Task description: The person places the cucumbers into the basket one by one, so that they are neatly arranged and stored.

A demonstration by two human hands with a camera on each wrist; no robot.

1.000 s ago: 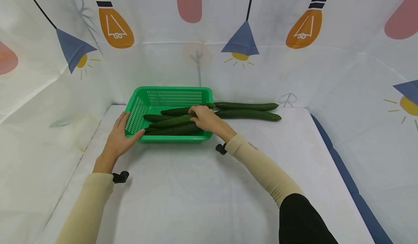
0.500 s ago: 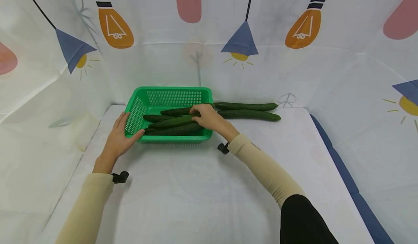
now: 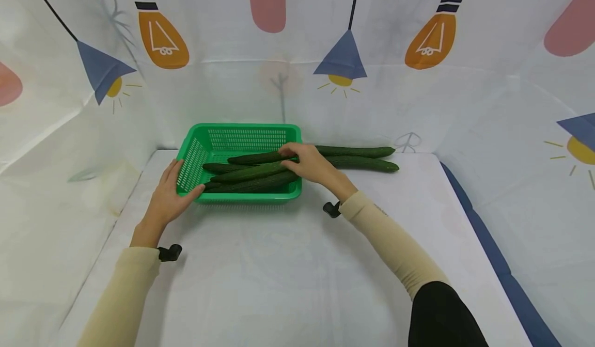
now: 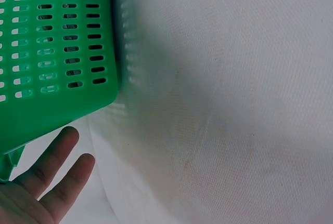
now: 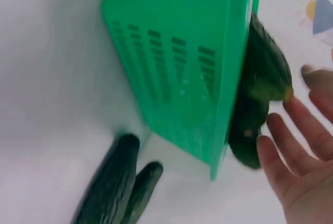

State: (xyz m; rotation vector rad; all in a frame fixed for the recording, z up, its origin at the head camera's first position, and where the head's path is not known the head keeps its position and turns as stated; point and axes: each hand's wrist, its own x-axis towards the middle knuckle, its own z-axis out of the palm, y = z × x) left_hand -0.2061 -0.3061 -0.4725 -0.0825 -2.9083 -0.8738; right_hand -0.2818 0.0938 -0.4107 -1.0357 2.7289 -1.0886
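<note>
A green plastic basket [image 3: 251, 198] stands at the back of the white table with several cucumbers [image 3: 248, 173] lying in it, their right ends raised on its right rim. My left hand [image 3: 169, 197] rests against the basket's front left corner, fingers straight along the left side and thumb over the front rim. In the left wrist view two fingers [image 4: 67, 182] spread beside the basket wall. My right hand [image 3: 309, 163] is over the right rim; in the right wrist view its loosely bent fingers [image 5: 278, 161] are right at the cucumbers' ends, thumb apart from them.
Two more cucumbers [image 3: 367, 163] lie on the table [image 3: 297, 269] right of the basket, partly behind my right hand. A white curtain [image 3: 223, 89] printed with lamps and bulbs rises behind the table. A blue edge [image 3: 488, 243] runs along the right side.
My right hand has slid rightward along the cucumbers to their ends at the right rim, its grip loosened. The left hand and the basket have stayed in place.
</note>
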